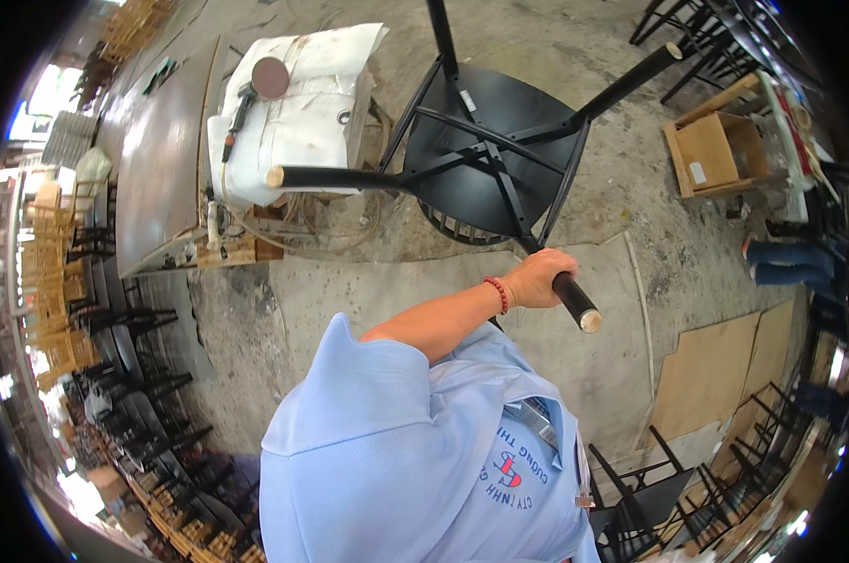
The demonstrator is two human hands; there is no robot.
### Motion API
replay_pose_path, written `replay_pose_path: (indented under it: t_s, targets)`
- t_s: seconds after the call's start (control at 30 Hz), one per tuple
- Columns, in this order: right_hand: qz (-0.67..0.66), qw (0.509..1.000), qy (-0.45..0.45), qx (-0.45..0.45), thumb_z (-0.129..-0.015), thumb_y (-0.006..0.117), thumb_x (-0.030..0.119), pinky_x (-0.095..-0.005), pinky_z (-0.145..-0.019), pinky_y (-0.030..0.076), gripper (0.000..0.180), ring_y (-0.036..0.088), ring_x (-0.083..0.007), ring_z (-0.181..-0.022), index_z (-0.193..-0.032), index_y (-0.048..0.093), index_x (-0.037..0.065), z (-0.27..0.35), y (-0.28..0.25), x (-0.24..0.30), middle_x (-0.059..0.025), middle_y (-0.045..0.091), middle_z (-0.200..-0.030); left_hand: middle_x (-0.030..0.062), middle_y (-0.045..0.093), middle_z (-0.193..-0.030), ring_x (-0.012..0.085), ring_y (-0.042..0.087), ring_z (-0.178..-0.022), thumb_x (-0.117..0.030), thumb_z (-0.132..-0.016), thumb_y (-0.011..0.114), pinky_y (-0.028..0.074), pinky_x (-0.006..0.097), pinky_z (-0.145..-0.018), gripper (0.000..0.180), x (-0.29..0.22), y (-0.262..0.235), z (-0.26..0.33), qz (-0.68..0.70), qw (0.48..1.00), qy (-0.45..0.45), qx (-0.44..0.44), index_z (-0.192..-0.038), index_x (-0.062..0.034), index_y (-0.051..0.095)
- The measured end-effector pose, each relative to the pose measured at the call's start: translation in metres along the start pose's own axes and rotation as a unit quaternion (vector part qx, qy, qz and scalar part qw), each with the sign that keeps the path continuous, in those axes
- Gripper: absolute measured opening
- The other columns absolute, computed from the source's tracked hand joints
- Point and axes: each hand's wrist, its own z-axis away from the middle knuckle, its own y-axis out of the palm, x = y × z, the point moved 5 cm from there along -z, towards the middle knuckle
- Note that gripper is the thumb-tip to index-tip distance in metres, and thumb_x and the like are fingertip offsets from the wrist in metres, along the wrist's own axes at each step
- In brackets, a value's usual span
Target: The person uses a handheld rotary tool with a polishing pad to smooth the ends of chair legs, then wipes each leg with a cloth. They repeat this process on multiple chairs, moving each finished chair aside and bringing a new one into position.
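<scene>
A black wooden chair (490,103) is turned over in front of me, its seat underside and crossed braces showing. Its legs point outward, with bare, light wood at the ends that show. My left hand (537,279), with a red bead bracelet at the wrist, is wrapped round the nearest leg (575,298), a little short of its tip. Part of a slatted backrest (462,225) shows below the seat edge. My right hand is out of sight. My light blue shirt (368,450) fills the lower middle.
Left of the chair, a sander (242,108) with a round brown disc lies on a white-covered stand (303,122), beside a brown tabletop (166,159). A hose (349,235) hangs there. An open wooden box (725,155) stands right. Black chairs (645,507) and flat boards (706,366) lie lower right.
</scene>
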Motion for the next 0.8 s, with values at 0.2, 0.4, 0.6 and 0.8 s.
replay_pose_path:
  t_s: [0.2,0.4,0.6,0.8]
  targets:
    - [-0.007,0.996,-0.086,0.009,-0.087,0.063,0.022,-0.0290,-0.057,0.047,0.031,0.061,-0.0169,-0.072,-0.110,0.064,0.002,-0.030,-0.016,0.122,-0.0097,0.066,-0.088,0.0069,0.068,-0.081,0.0177,0.065,-0.074,-0.008,-0.072,0.076,0.049,0.035,-0.065,0.026,-0.021,-0.025,-0.073,0.082,0.994,-0.073,0.006,-0.095,-0.0064,0.064]
    - [-0.024,0.986,-0.161,0.047,-0.089,0.063,0.025,-0.0316,-0.073,0.053,0.039,0.064,-0.0181,-0.090,-0.120,0.063,0.001,-0.036,0.009,0.193,-0.0095,0.067,-0.105,0.0084,0.067,-0.071,0.0224,0.065,-0.067,-0.026,-0.083,0.074,0.050,0.039,-0.063,0.024,-0.025,-0.099,-0.210,-0.105,0.975,-0.149,-0.128,-0.078,-0.0037,0.067]
    - [-0.188,0.957,-0.115,0.189,-0.097,0.060,0.040,-0.0377,-0.092,0.051,0.052,0.060,-0.0228,-0.112,-0.132,0.055,0.002,-0.064,0.055,0.184,-0.0121,0.062,-0.126,0.0007,0.046,-0.065,0.0130,0.046,-0.058,-0.007,-0.091,0.059,0.043,0.029,-0.058,0.021,-0.116,-0.197,-0.277,0.253,0.941,-0.011,-0.224,-0.072,-0.0074,0.051]
    - [-0.322,0.892,-0.204,0.241,-0.100,0.036,0.063,-0.0502,-0.107,0.036,0.073,0.044,-0.0270,-0.135,-0.149,0.036,0.009,-0.117,0.005,0.226,-0.0091,0.045,-0.148,0.0041,0.050,-0.075,0.0201,0.049,-0.071,-0.007,-0.086,0.060,0.040,0.035,-0.069,0.010,-0.265,-0.132,-0.313,0.319,0.947,0.031,0.007,-0.080,-0.0062,0.052]
